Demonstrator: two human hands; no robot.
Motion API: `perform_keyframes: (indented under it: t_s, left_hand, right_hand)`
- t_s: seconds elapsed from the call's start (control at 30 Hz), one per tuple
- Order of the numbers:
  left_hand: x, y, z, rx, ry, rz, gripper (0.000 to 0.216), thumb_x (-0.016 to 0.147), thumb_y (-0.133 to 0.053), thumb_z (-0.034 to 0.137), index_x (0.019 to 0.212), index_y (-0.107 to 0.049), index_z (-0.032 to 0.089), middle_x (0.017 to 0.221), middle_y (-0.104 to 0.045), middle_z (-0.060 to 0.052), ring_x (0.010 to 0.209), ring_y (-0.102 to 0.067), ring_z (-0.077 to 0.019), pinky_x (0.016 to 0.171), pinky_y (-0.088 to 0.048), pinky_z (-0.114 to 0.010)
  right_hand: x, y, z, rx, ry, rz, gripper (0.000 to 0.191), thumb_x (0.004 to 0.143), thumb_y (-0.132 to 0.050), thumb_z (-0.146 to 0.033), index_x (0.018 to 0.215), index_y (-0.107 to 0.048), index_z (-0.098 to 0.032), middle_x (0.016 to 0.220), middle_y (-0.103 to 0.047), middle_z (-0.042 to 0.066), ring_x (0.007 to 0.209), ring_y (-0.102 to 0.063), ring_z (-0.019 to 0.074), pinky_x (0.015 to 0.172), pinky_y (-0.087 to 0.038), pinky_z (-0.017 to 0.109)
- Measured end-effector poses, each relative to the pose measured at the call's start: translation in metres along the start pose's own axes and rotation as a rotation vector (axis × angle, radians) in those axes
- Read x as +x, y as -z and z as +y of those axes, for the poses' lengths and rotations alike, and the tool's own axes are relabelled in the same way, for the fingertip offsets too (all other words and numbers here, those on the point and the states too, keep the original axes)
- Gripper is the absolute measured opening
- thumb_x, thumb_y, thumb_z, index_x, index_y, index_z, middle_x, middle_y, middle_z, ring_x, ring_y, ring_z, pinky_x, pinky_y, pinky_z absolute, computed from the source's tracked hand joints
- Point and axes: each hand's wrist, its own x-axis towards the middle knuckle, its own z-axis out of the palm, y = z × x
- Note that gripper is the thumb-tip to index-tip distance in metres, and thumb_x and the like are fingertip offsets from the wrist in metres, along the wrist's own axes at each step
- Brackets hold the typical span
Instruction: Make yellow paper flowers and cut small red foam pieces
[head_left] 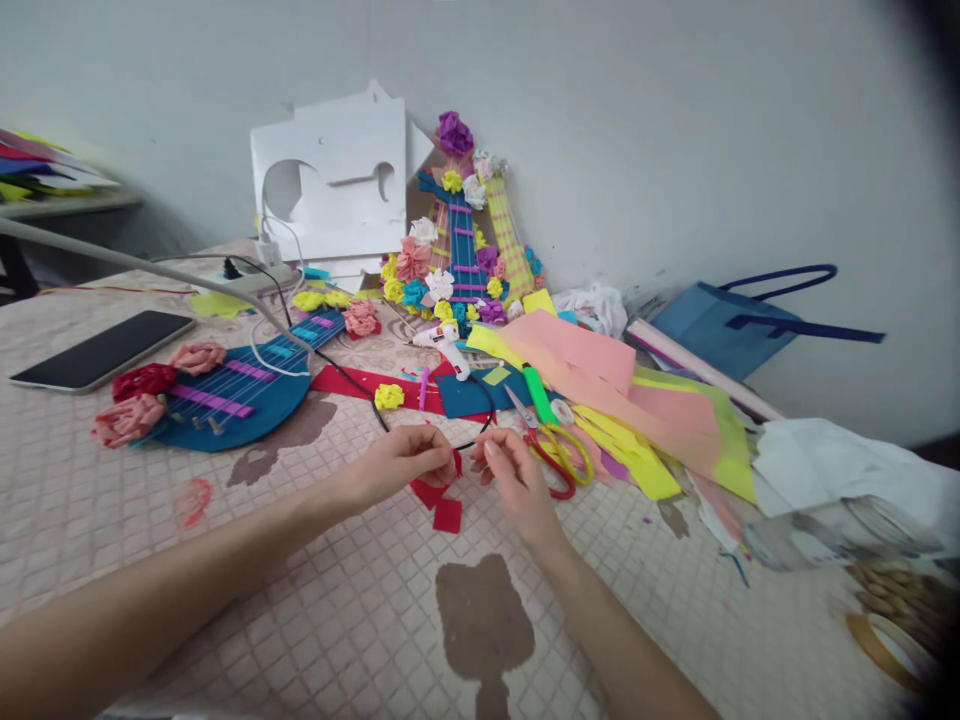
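My left hand (pixel 409 465) is closed in a pinch, with a small red piece (pixel 458 462) at its fingertips. It looks like felt or paper. Just to the right, my right hand (pixel 519 482) has its thumb and fingers drawn together; whatever may be between them is too small to make out. The two hands are close but apart. Below them on the table lies a red square (pixel 448 516), beside another red scrap (pixel 424 492). Scissors with red and yellow handles (pixel 555 465) rest by my right hand. Behind stands a white glue gun (pixel 446 345), its black cord curving near my fingers.
A blue felt guitar (pixel 247 400) with paper flowers and a phone (pixel 105 350) lie left. Decorated guitars (pixel 465 250) lean on the wall beside white cut-out board (pixel 330 200). Coloured paper (pixel 600 370), a green marker (pixel 538 392), a blue bag (pixel 724 325) and tape (pixel 889 650) are right.
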Motion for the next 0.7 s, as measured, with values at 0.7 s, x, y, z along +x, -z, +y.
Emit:
perform_keyframes:
  t_s: [0.7]
  left_hand:
    - [0.009,0.014,-0.007,0.347,-0.19,0.246,0.022,0.08,-0.058,0.036,0.087,-0.059,0.015,0.077,-0.062,-0.002,0.069,-0.057,-0.0137,0.063,-0.045,-0.026]
  right_hand:
    - [0.005,0.005,0.008,-0.09,-0.046,-0.096,0.009,0.072,-0.06,-0.019,0.065,-0.054,-0.021,0.057,-0.047,-0.005,0.053,-0.041,0.0118,0.052,-0.031,0.026]
